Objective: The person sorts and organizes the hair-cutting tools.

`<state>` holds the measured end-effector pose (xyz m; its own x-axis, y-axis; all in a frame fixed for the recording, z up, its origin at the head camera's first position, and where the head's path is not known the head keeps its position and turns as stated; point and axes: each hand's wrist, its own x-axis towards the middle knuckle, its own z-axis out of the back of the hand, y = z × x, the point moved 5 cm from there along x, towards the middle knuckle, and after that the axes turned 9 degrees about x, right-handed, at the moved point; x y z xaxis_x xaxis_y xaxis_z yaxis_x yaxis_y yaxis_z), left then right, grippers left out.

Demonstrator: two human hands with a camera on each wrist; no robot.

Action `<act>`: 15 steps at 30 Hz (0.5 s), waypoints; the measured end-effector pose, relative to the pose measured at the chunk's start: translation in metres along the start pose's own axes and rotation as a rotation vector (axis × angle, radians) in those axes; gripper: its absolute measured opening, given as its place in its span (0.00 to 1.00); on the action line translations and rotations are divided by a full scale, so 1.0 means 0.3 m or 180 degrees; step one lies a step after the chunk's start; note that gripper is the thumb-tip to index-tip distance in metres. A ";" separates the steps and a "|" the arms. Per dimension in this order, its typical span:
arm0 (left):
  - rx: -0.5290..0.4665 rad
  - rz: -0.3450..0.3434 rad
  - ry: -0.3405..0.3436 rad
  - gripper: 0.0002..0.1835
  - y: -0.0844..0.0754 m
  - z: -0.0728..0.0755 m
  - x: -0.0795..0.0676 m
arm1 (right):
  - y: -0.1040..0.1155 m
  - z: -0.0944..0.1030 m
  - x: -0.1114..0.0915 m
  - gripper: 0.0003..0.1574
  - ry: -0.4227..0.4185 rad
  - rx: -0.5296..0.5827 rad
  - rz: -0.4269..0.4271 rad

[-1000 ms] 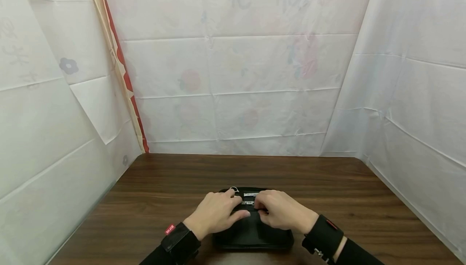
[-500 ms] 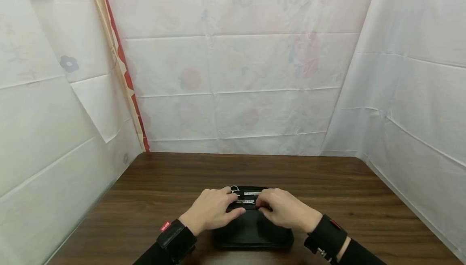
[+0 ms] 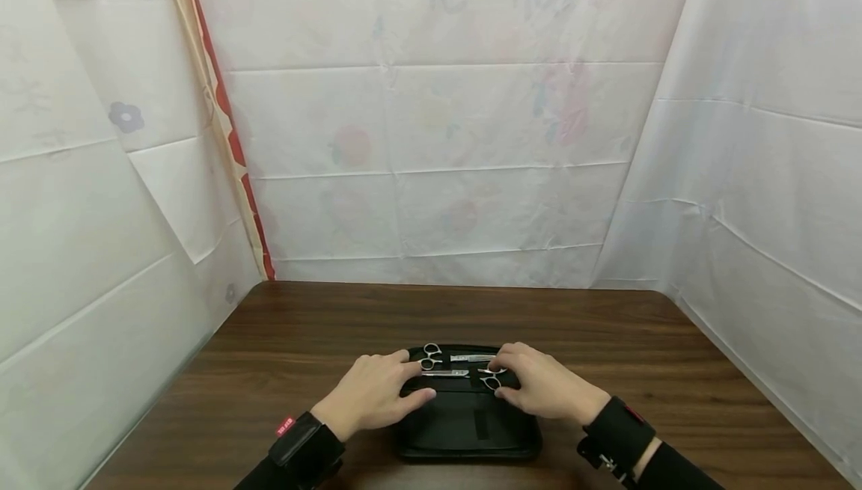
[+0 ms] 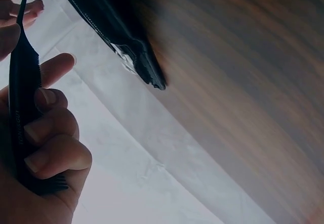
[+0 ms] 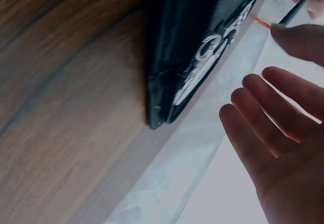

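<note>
In the head view my left hand (image 3: 377, 394) lies at the left side of the black zip case (image 3: 465, 449), fingers bent over its edge, no comb showing. My right hand (image 3: 542, 381) rests at the case's right side, fingertips near the ringed handle of the lower scissors (image 3: 490, 383). The upper scissors (image 3: 431, 349) lie alongside, blades pointing right. The wrist views disagree with this: in the left wrist view, my left hand (image 4: 55, 133) grips a black tail comb (image 4: 23, 97); in the right wrist view, my right hand (image 5: 283, 128) has straight fingers, thumb (image 5: 298, 42) near the comb's tail.
The case lies open on a brown wood-grain table (image 3: 323, 325), near its front. White printed sheets (image 3: 431, 138) hang behind the table and on both sides. In the wrist views the case (image 5: 187, 47) appears edge-on, apart from the hands.
Both hands have drawn apart, the left to the left and the right to the right. More of both scissors now shows, including the ringed handle beneath the right hand. The case has stayed put.
</note>
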<state>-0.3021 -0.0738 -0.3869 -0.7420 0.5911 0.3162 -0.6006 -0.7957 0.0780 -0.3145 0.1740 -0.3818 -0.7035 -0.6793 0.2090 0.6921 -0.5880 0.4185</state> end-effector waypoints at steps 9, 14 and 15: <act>-0.0046 0.0026 0.0115 0.27 0.004 -0.012 -0.010 | -0.051 -0.029 -0.004 0.37 0.0179 0.0142 -0.0278; -0.0064 0.0039 0.0146 0.26 0.008 -0.016 -0.018 | -0.067 -0.056 -0.006 0.52 0.0431 0.0323 -0.0505; -0.0069 0.0034 0.0154 0.26 0.009 -0.016 -0.019 | -0.070 -0.061 -0.007 0.55 0.0478 0.0360 -0.0559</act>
<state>-0.3009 -0.0786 -0.3930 -0.7616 0.5887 0.2709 -0.5985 -0.7993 0.0543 -0.3247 0.1799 -0.4072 -0.7737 -0.6336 -0.0056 0.5330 -0.6556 0.5348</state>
